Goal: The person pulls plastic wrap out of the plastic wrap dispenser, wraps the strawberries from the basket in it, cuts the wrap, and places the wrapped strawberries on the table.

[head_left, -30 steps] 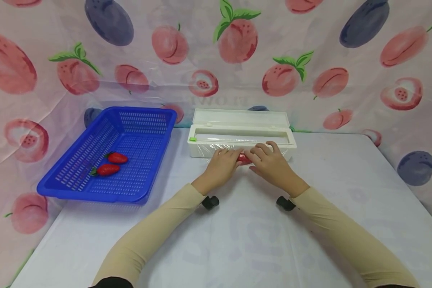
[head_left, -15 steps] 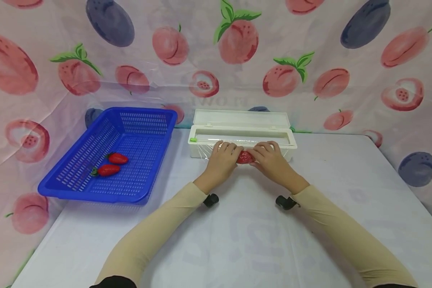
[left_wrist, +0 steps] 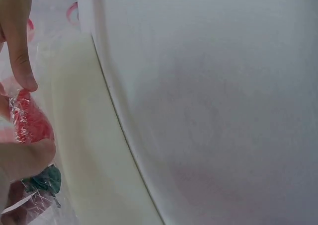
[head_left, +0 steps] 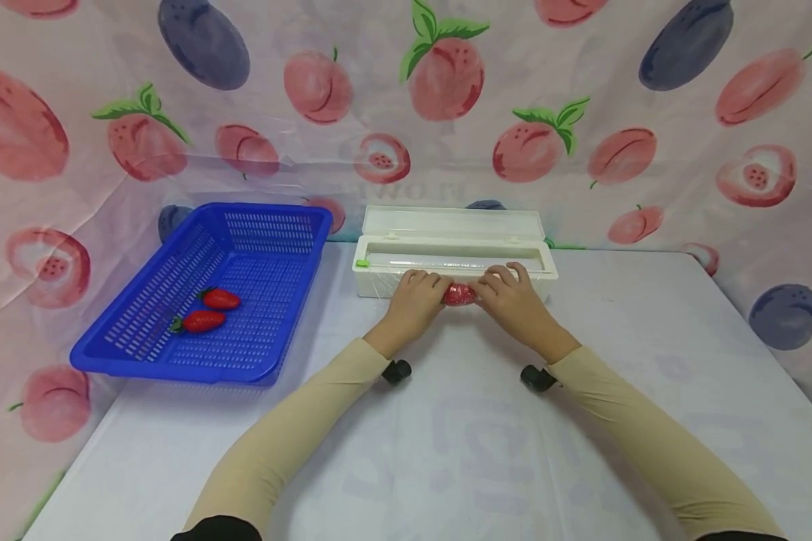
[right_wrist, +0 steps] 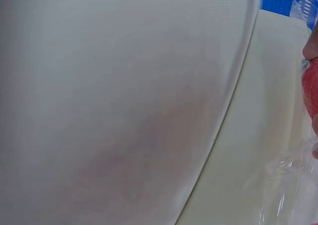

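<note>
Basket [head_left: 189, 370] on table [head_left: 474, 451], left of box [head_left: 455, 241]. Two strawberries [head_left: 219, 298] in basket. Third strawberry [head_left: 459, 294] before box, between left hand [head_left: 411, 304] and right hand [head_left: 514, 306]. Backdrop [head_left: 446, 154] behind.

"How's the light?"
"Soft and fairly even, apparently from above — the white table [head_left: 474, 451] carries only faint shadows beside both sleeves [head_left: 298, 425] and along the blue basket [head_left: 176, 373]."
"Any glare?"
"Small glints on the plastic film [right_wrist: 285, 185], in both wrist views."
"And sharpness?"
"The head view is reasonably crisp. The wrist views are greyer and hazy — the white box [right_wrist: 258, 86] looks soft there, its straight edge bowed."
</note>
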Motion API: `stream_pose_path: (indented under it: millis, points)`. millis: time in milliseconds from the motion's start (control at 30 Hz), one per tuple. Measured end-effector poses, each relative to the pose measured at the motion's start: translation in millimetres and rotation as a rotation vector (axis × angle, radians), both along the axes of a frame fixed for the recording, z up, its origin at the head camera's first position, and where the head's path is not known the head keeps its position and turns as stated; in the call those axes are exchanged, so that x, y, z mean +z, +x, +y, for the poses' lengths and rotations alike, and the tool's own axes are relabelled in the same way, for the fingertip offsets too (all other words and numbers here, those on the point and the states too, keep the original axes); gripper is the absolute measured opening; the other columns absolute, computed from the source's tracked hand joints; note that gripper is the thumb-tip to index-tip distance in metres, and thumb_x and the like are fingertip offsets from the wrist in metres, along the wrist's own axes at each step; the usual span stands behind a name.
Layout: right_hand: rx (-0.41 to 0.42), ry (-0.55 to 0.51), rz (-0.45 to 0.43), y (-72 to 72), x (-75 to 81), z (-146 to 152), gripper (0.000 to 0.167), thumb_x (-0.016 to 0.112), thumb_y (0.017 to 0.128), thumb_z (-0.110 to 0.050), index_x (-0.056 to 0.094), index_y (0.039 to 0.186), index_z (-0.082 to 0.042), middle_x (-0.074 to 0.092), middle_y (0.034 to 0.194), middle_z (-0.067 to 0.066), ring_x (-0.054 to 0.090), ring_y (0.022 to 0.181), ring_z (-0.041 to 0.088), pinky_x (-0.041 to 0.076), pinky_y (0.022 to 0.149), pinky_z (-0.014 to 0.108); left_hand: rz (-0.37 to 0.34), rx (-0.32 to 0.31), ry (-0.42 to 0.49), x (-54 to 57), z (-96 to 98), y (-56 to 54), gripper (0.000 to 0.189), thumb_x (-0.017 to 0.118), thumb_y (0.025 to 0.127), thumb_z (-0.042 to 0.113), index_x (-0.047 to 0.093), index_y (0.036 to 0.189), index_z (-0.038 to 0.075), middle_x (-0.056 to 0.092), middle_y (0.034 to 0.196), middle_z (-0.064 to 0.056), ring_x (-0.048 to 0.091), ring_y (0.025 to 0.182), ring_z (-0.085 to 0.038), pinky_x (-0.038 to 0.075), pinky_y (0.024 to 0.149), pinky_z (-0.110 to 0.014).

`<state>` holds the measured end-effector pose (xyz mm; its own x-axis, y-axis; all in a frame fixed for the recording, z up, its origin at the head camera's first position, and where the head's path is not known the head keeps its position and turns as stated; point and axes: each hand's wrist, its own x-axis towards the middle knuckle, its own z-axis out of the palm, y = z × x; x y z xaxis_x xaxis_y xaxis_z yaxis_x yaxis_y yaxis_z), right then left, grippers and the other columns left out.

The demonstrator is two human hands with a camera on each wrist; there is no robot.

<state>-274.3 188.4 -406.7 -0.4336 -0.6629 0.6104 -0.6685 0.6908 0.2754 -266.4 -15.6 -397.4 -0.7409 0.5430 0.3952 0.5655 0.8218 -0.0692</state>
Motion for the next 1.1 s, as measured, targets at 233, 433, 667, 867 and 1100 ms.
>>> stream_pose_path:
  millis: [233,433,667,867,1100]
  points:
    - [-0.024,-0.029,-0.112,-4.1,-1.4,1.7,0.033,0.079,0.072,-0.013,0.067,0.103,-0.007,0.065,0.091,0.009,0.057,0.100,0.030,0.041,0.090,0.050,-0.090,0.032,0.035,-2.6,-0.2,-3.5,0.048,0.072,0.082,0.024,0.054,0.124,0.010,0.062,0.114,-0.008,0.059,0.107,-0.024,0.042,0.097,-0.041]
    - [-0.031,-0.034,-0.228,-6.7,-1.3,4.6,0.033,0.079,0.071,-0.011,0.071,0.103,-0.007,0.071,0.090,0.008,0.056,0.098,0.027,0.040,0.088,0.047,-0.076,0.026,0.022,-2.4,-2.4,-7.2,0.026,0.065,0.087,0.014,0.061,0.113,0.011,0.068,0.106,-0.006,0.064,0.096,-0.021,0.046,0.087,-0.037]
    - [-0.040,0.012,-0.314,-11.1,-1.2,3.9,0.031,0.075,0.076,-0.010,0.070,0.106,-0.004,0.072,0.095,0.011,0.058,0.093,0.025,0.045,0.080,0.039,-0.054,-0.026,-0.113,-1.5,-2.3,-14.2,0.025,0.063,0.087,0.011,0.060,0.111,0.009,0.069,0.108,-0.005,0.064,0.094,-0.019,0.047,0.081,-0.031]
    - [-0.003,0.064,-0.378,-11.0,1.1,1.8,0.024,0.073,0.077,-0.007,0.071,0.101,-0.004,0.071,0.092,0.010,0.061,0.089,0.026,0.048,0.078,0.040,-0.083,-0.051,-0.215,-1.8,-1.3,-17.0,0.019,0.062,0.088,0.012,0.064,0.107,0.010,0.069,0.108,-0.003,0.062,0.097,-0.019,0.045,0.082,-0.031]
    - [0.058,0.133,-0.392,-12.4,-2.9,1.4,0.014,0.072,0.078,-0.003,0.074,0.091,-0.006,0.067,0.079,0.006,0.061,0.084,0.023,0.049,0.079,0.038,-0.080,-0.065,-0.280,-7.0,-1.3,-16.8,0.014,0.060,0.089,0.013,0.070,0.099,0.011,0.071,0.100,-0.003,0.062,0.099,-0.019,0.046,0.088,-0.033]
